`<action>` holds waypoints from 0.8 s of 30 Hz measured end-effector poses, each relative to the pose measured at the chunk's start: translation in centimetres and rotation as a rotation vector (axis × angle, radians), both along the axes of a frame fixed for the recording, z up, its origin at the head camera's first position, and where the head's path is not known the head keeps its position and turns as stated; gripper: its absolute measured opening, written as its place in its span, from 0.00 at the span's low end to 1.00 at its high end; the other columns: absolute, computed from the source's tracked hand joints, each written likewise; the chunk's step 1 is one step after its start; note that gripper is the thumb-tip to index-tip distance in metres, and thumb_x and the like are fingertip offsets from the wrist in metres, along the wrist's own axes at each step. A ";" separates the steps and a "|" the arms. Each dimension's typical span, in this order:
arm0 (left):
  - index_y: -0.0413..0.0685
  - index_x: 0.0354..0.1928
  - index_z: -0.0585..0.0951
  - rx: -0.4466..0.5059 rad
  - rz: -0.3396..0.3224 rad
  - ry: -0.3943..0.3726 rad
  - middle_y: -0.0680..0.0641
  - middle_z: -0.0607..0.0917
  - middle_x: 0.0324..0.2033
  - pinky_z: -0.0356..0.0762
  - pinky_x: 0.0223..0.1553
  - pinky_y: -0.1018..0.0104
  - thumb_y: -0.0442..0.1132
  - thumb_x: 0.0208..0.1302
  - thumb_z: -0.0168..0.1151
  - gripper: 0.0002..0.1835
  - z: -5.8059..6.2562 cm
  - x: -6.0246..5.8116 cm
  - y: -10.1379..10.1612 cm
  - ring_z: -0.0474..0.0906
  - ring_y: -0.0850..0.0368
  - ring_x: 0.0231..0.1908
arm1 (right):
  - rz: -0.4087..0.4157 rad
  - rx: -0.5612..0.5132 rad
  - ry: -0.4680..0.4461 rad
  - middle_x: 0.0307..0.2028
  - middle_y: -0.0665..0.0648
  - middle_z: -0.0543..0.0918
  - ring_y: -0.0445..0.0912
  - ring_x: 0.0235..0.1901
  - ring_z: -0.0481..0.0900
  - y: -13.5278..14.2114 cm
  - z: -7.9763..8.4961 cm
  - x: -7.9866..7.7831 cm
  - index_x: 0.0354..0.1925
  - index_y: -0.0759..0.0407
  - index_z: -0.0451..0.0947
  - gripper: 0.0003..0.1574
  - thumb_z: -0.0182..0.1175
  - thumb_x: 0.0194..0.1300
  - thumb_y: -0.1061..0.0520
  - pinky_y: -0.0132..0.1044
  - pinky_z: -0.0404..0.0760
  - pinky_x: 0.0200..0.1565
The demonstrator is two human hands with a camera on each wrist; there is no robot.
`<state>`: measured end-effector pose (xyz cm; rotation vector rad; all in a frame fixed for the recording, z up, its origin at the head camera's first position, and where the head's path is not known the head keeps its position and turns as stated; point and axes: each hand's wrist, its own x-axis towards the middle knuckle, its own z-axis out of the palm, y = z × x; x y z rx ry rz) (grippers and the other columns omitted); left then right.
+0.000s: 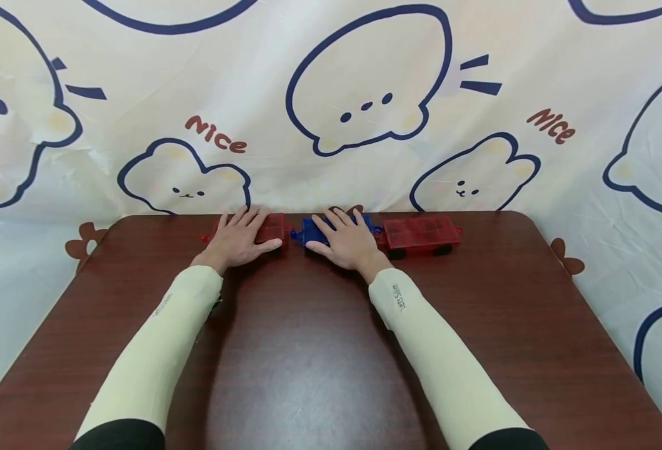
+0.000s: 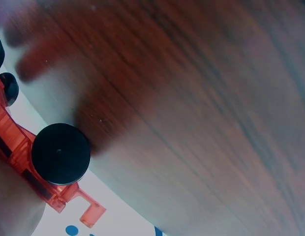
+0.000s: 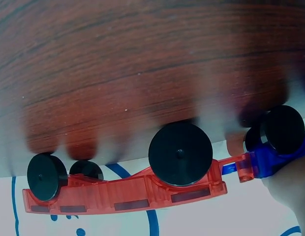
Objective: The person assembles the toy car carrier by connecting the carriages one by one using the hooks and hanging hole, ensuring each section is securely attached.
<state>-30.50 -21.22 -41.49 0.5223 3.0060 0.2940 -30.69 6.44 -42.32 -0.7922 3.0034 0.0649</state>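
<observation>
Three see-through plastic toy train cars stand in a row along the table's far edge. My left hand (image 1: 236, 242) lies spread over the left red car (image 1: 271, 227), fingers straight and thumb out to the right. The right hand (image 1: 349, 242) rests with spread fingers on the blue car (image 1: 310, 231) in the middle. To its right stands the other red car (image 1: 421, 232), untouched. A black wheel (image 2: 60, 154) and a red end hook (image 2: 93, 212) show in the left wrist view. In the right wrist view, a coupling (image 3: 245, 167) joins the red car to the blue one.
The brown wooden table (image 1: 285, 350) stretches from the cars toward me. Right behind its far edge hangs a white cloth (image 1: 364, 181) printed with blue cartoon outlines, which also runs down both sides.
</observation>
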 end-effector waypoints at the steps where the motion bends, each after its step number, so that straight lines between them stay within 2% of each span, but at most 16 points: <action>1: 0.52 0.80 0.53 0.007 0.000 0.000 0.37 0.54 0.78 0.32 0.71 0.31 0.76 0.66 0.46 0.51 0.0 0.0 0.0 0.41 0.33 0.76 | -0.001 0.002 0.001 0.81 0.51 0.46 0.51 0.79 0.40 0.0 0.0 0.0 0.82 0.39 0.41 0.52 0.23 0.70 0.18 0.59 0.37 0.75; 11: 0.52 0.80 0.53 0.049 0.025 -0.020 0.36 0.54 0.77 0.30 0.72 0.32 0.76 0.65 0.47 0.51 0.1 0.1 -0.5 0.42 0.32 0.76 | 0.012 -0.012 -0.003 0.81 0.53 0.48 0.51 0.79 0.42 -0.4 0.1 0.0 0.82 0.40 0.42 0.52 0.24 0.71 0.19 0.60 0.39 0.75; 18: 0.49 0.80 0.53 0.072 0.004 -0.034 0.35 0.54 0.78 0.30 0.72 0.32 0.76 0.65 0.48 0.52 0.3 0.3 -0.7 0.42 0.32 0.76 | 0.000 -0.002 -0.001 0.81 0.53 0.48 0.51 0.79 0.42 -0.4 0.1 -0.1 0.82 0.40 0.41 0.52 0.24 0.71 0.19 0.60 0.38 0.75; 24: 0.51 0.80 0.54 0.076 -0.002 -0.030 0.37 0.54 0.78 0.29 0.72 0.32 0.74 0.66 0.49 0.51 0.2 0.4 -0.6 0.42 0.33 0.76 | -0.002 -0.010 -0.003 0.81 0.53 0.48 0.51 0.79 0.42 -0.4 0.1 -0.2 0.82 0.39 0.41 0.52 0.23 0.70 0.18 0.60 0.38 0.75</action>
